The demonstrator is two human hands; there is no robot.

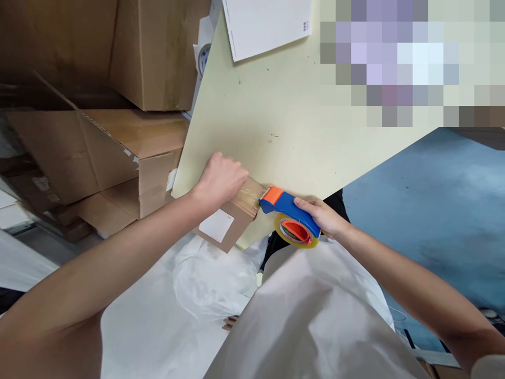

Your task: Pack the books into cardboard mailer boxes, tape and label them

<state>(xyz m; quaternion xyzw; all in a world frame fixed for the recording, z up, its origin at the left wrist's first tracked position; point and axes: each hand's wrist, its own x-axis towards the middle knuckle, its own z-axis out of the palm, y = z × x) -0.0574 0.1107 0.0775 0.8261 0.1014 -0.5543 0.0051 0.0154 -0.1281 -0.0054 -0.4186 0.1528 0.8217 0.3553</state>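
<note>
A small brown cardboard box [240,206] with a white label [216,226] sits at the near corner of the table, with clear tape along its top. Over the box's top, my left hand [223,179] is closed, knuckles up; its fingertips are hidden. My right hand [321,215] grips a blue and orange tape dispenser [291,207] by its back end. The dispenser's orange front is at the right end of the box, and a yellowish tape roll [298,231] sits in it.
The pale table [284,116] carries a white printed sheet or pad [268,26] at the back. Large cardboard boxes [161,58] crowd the left, one open [106,158]. A white plastic bag [213,279] lies below the table corner. Blue floor [414,210] shows on the right.
</note>
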